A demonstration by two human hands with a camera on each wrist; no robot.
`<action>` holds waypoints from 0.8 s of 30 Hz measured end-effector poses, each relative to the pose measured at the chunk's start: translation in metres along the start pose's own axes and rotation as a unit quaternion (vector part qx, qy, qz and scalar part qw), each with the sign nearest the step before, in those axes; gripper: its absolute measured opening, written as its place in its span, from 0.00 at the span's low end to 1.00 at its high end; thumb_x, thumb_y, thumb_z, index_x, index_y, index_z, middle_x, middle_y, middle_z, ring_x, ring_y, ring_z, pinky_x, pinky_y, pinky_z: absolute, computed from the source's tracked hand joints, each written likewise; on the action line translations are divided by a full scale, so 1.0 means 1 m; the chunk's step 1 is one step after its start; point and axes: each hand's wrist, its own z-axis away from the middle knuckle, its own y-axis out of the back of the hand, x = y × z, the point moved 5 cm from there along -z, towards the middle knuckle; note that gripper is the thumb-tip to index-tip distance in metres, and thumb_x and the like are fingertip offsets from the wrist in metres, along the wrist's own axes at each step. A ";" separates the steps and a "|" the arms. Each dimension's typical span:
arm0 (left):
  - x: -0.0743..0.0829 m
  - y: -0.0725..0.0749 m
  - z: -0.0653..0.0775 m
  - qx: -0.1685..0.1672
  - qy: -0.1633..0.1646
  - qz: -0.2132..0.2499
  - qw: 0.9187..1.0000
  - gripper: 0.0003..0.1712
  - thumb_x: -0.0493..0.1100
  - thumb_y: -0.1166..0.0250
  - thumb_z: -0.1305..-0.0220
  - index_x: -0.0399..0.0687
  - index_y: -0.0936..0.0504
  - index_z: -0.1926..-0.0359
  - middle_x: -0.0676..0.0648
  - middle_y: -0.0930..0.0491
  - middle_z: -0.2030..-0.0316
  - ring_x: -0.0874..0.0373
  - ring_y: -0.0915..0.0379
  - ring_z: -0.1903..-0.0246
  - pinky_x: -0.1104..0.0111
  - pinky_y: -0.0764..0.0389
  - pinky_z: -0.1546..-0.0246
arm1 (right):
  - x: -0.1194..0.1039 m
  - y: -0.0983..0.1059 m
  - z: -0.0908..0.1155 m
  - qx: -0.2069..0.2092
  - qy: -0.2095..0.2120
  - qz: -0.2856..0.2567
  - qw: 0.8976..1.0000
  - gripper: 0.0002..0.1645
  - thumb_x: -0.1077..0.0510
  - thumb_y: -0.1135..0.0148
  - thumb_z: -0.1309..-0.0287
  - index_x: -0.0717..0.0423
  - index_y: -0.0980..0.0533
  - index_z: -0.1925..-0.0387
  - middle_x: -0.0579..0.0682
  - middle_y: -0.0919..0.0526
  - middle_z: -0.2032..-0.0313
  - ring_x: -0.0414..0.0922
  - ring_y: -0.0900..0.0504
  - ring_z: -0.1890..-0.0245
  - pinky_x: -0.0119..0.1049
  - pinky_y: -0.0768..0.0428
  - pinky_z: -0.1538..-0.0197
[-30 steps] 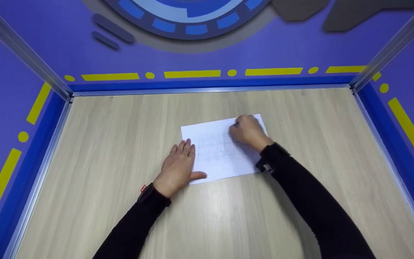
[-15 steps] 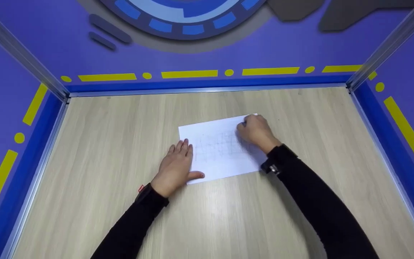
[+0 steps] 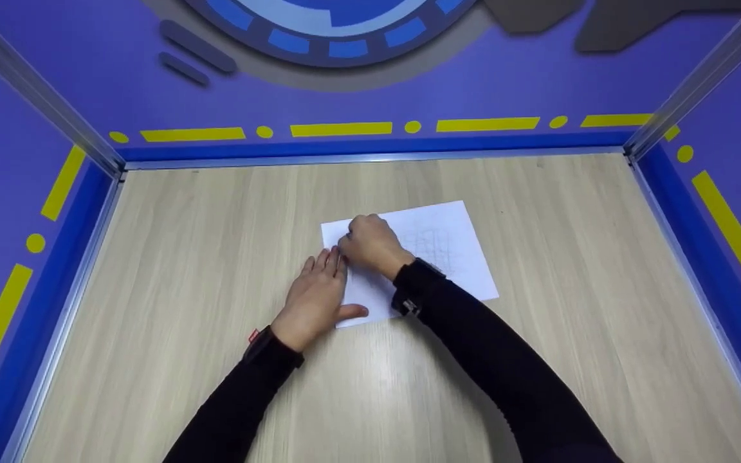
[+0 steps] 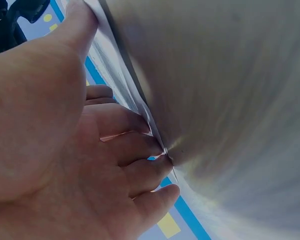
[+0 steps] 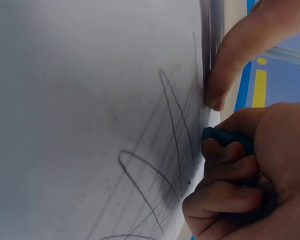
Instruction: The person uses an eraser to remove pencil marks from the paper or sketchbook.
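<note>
My left hand [image 3: 311, 299] lies flat at the left edge of the paper [image 3: 470, 263], fingers straight and thumb spread out over its near left corner. My right hand [image 3: 374, 243] is curled round a small teal block [image 5: 225, 136] — pinched there, one end peeping out between thumb and finger — just beside my left fingertips; I cannot tell whether the hands touch. The paper sits slightly turned on the wooden surface [image 3: 345, 399]. Thin grey lines [image 3: 433, 244] cross it, some looped close to the block, with dark specks among them. Purple walls [image 3: 357, 106] box the surface in at the back and both sides — yellow bars and dots [image 3: 341, 130] run along them.
</note>
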 end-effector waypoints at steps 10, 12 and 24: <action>0.003 0.000 -0.001 0.007 -0.012 0.001 1.000 0.66 0.75 0.29 0.35 0.28 0.37 0.17 0.27 0.42 0.16 0.34 0.45 0.14 0.42 0.42 0.13 | 0.053 0.021 -0.002 -0.005 -0.026 -0.005 1.000 0.17 0.53 0.37 0.36 0.56 0.19 0.78 0.56 0.14 0.67 0.52 0.20 0.63 0.46 0.17 0.56; 0.002 0.000 -0.001 0.003 -0.009 0.000 1.000 0.66 0.75 0.29 0.35 0.29 0.38 0.17 0.27 0.42 0.15 0.34 0.46 0.14 0.42 0.42 0.12 | 0.069 0.029 0.000 -0.002 -0.028 -0.014 1.000 0.19 0.53 0.37 0.38 0.51 0.27 0.84 0.51 0.22 0.75 0.50 0.25 0.68 0.43 0.24 0.64; 0.000 -0.001 0.000 -0.012 0.000 -0.002 1.000 0.67 0.76 0.31 0.33 0.29 0.39 0.16 0.28 0.44 0.14 0.35 0.49 0.12 0.43 0.44 0.11 | 0.149 0.088 0.032 0.017 -0.099 -0.017 0.995 0.20 0.52 0.37 0.35 0.52 0.31 0.80 0.54 0.25 0.69 0.52 0.27 0.63 0.40 0.35 0.63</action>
